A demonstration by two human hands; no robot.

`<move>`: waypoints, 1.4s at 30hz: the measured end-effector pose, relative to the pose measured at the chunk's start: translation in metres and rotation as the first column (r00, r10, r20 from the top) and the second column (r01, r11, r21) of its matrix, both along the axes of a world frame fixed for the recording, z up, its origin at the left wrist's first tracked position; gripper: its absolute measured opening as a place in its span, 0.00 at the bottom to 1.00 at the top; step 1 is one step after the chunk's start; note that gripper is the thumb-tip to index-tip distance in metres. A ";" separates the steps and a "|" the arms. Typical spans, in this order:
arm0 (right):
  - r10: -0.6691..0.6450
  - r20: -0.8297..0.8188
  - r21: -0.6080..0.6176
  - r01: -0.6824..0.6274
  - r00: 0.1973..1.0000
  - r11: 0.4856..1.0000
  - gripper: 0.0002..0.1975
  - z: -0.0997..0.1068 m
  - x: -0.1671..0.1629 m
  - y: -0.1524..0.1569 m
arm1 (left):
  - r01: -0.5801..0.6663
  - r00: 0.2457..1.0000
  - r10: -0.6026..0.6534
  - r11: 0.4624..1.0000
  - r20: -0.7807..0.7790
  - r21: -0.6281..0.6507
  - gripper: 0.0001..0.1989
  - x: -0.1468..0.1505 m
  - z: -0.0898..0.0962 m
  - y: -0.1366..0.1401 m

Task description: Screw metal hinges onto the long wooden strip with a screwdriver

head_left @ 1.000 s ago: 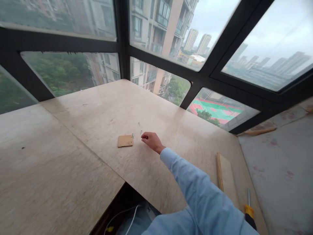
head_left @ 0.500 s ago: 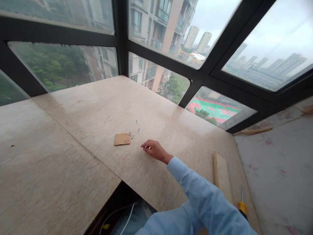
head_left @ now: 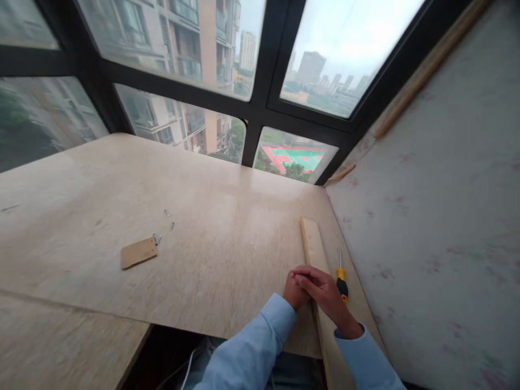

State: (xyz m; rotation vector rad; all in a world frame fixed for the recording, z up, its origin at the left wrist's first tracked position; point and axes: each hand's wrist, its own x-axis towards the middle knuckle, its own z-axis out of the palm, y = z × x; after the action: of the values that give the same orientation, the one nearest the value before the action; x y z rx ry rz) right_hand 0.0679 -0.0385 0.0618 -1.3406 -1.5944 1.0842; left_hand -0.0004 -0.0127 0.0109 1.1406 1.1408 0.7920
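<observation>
My left hand (head_left: 296,291) and my right hand (head_left: 325,292) are together over the near part of a long pale wooden strip (head_left: 314,244). The fingers of both are closed and meet at the tips; whatever may be between them is hidden. Just right of my right hand lies a screwdriver (head_left: 342,283) with a yellow and black handle, its shaft pointing away from me. Off to the left is a small thin brown board (head_left: 138,253) with small holes near its right edge. Small silver screws (head_left: 157,239) lie against that edge, and another screw (head_left: 172,226) sits farther back.
The pale, marble-patterned tabletop (head_left: 227,238) runs back to dark-framed windows (head_left: 182,89). A patterned wall (head_left: 426,216) bounds the right side. At the front left, the top has a dark gap (head_left: 170,346) with a white cable (head_left: 189,371) in it.
My right hand has moved from beside the small board and screws to the wooden strip on the right. My left hand has come into view against it. The view has turned right.
</observation>
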 end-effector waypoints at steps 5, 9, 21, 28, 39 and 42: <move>-0.473 0.047 -0.009 0.474 0.880 0.880 0.20 -0.028 0.059 -0.054 | 0.013 0.987 0.006 0.994 -0.162 0.113 0.03 -0.002 -0.020 0.006; -0.551 0.229 -0.028 0.571 0.803 0.821 0.25 -0.054 0.075 -0.086 | 0.034 0.988 -0.025 0.998 -0.154 0.058 0.05 0.000 -0.025 0.005; -0.481 0.572 0.145 0.496 0.664 0.856 0.42 -0.085 0.052 -0.107 | -0.031 0.998 0.034 0.998 0.050 -0.052 0.09 0.003 -0.024 0.002; -0.605 0.495 0.286 0.541 0.624 0.791 0.39 -0.101 0.044 -0.104 | -0.087 0.968 0.097 0.995 0.232 -0.054 0.08 -0.009 -0.021 -0.004; -0.521 0.397 0.301 0.429 0.756 0.852 0.39 -0.075 -0.022 -0.060 | -0.328 0.798 0.449 0.883 0.401 -0.337 0.17 -0.110 0.002 -0.010; -0.441 0.354 0.279 0.356 0.825 0.892 0.40 -0.067 -0.057 -0.040 | -0.461 0.746 0.537 0.843 0.393 -0.276 0.21 -0.159 0.015 -0.006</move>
State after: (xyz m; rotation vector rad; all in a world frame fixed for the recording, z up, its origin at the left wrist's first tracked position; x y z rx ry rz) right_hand 0.0107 -0.0784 -0.0052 -1.7406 -1.5534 0.3843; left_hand -0.1595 -0.0187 0.0259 0.4512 1.0872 1.2850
